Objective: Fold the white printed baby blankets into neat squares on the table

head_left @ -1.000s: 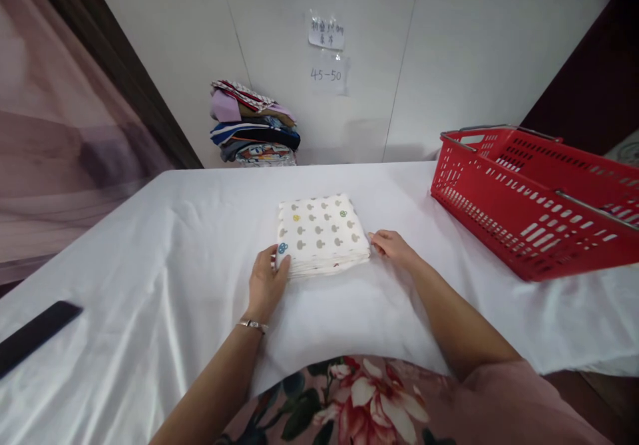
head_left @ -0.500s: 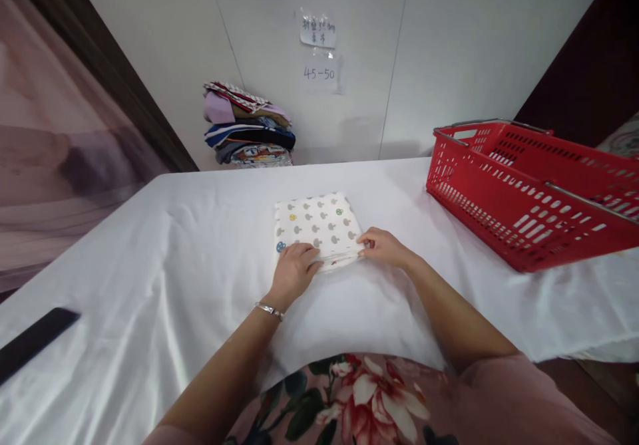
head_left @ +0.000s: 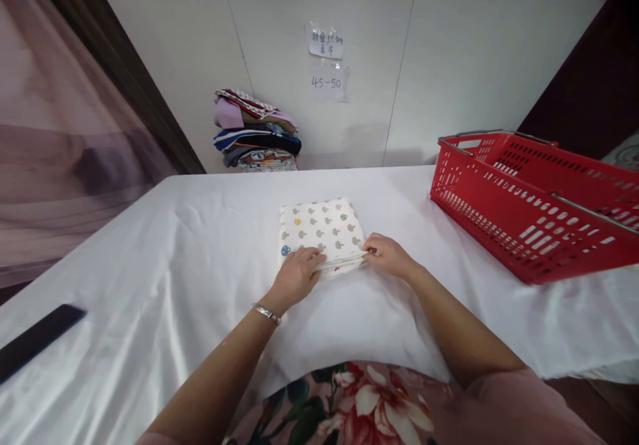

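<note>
A white cloth printed with grey mushroom-like shapes and a few coloured ones lies folded into a square on the white-covered table. At its near left corner is my left hand, fingers laid over the top and thumb at the layered front edge. My right hand pinches the near right corner between thumb and fingers. Several layers show along the front edge between the two hands.
A red plastic basket with metal handles stands on the right. Folded fabrics are piled against the back wall. A dark flat object lies at the left, and a sheer pink curtain hangs beyond it.
The whole view has shifted slightly, so everything sits a little lower and to the right. Both hands keep their places at the cloth's front corners; the front layers show slightly more.
</note>
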The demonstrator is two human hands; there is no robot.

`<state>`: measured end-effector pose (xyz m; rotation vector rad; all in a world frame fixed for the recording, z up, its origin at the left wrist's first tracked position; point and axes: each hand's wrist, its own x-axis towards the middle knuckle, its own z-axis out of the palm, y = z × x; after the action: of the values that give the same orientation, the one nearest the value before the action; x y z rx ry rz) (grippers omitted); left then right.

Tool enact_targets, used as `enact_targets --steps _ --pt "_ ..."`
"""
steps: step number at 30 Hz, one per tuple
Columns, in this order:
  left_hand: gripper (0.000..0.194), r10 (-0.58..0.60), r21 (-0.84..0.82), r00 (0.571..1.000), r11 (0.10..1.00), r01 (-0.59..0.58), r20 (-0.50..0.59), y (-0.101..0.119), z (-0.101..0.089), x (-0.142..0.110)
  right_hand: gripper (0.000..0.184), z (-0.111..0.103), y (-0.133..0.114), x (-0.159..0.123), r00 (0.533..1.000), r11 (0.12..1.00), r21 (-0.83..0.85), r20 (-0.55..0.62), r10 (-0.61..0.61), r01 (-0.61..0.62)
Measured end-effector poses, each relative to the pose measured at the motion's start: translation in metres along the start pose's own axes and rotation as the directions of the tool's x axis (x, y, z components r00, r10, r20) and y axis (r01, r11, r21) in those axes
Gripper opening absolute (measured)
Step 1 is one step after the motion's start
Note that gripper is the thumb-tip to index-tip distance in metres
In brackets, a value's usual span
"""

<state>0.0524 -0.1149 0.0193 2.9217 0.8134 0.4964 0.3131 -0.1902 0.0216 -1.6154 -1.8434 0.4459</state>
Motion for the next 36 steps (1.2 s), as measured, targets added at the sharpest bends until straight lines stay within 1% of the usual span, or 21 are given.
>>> enact_targets --steps 2,4,7,10,12,17,20,23,26,30,33,36 --pt "0.032 -0.002 0.020 1.000 1.000 0.002 0.010 0.001 0.001 0.001 0.015 0.001 -0.003 -0.001 1.000 0.997 -0.079 0.001 -0.021 0.021" --pt "0.030 -0.009 0.038 1.000 0.999 0.009 0.005 0.001 0.002 0.002 0.017 0.004 -0.004 -0.001 0.998 0.984 -0.168 -0.023 -0.060 0.056" --pt "0.032 0.002 0.024 1.000 1.000 -0.002 -0.010 0.002 0.002 0.002 0.020 0.011 -0.005 0.000 0.984 0.951 -0.270 -0.055 -0.171 0.150" --pt "0.035 0.026 -0.004 1.000 1.000 -0.026 -0.013 0.001 0.000 0.002 0.022 0.018 -0.004 0.003 0.958 0.914 -0.313 -0.044 -0.285 0.258" --pt "0.034 0.029 -0.003 1.000 1.000 -0.029 -0.001 0.001 -0.001 0.003 0.021 0.021 -0.004 0.004 0.945 0.900 -0.315 -0.030 -0.325 0.299" --pt "0.037 0.010 0.058 0.999 0.998 -0.012 0.037 0.006 0.001 0.008 0.020 0.019 -0.006 0.003 0.946 0.923 -0.235 -0.038 -0.323 0.305" --pt "0.042 -0.017 0.090 0.999 0.996 0.012 0.049 0.010 0.003 0.011 0.021 0.015 -0.007 0.000 0.953 0.933 -0.203 0.000 -0.303 0.297" --pt "0.044 -0.044 0.114 0.997 0.993 0.037 0.057 0.014 0.002 0.013 0.023 0.013 -0.009 0.000 0.959 0.936 -0.208 0.034 -0.283 0.283" --pt "0.039 -0.058 0.132 0.997 0.990 0.051 0.051 0.016 -0.001 0.013 0.022 0.014 -0.013 0.000 0.960 0.936 -0.219 0.029 -0.278 0.277" --pt "0.032 -0.052 0.107 0.999 0.993 0.050 0.013 0.018 -0.006 0.009 0.020 0.021 -0.018 0.002 0.956 0.926 -0.243 0.010 -0.294 0.288" --pt "0.028 -0.034 0.101 0.999 0.994 0.031 0.022 0.016 -0.005 0.005 0.017 0.024 -0.018 0.003 0.946 0.916 -0.246 0.024 -0.322 0.318" --pt "0.016 -0.032 0.097 0.999 0.995 0.030 0.026 0.012 -0.002 0.003 0.020 0.025 -0.017 0.003 0.944 0.921 -0.214 0.028 -0.328 0.326"
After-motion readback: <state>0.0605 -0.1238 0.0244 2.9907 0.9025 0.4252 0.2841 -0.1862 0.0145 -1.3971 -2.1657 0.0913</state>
